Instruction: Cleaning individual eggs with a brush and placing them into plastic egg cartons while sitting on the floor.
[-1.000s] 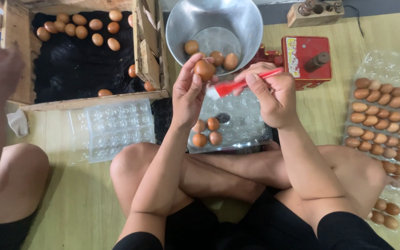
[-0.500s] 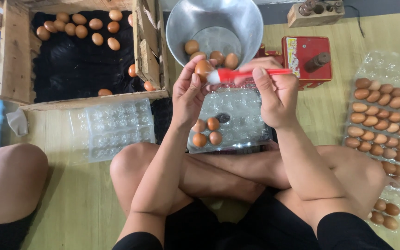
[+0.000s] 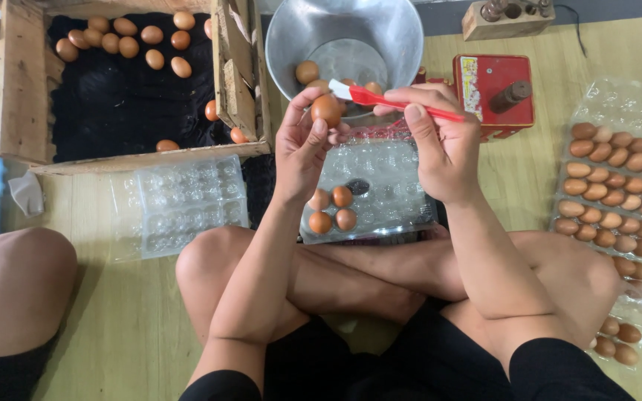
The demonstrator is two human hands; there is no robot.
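Head view: left hand [image 3: 302,145] pinches a light, fragile brown egg [image 3: 326,110] at its sides; right hand [image 3: 440,141] grips a red brush [image 3: 391,100]

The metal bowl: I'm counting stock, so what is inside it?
In the metal bowl lie a few brown eggs. The left hand, its held egg and the right hand's red brush cover the near side, so no full count.
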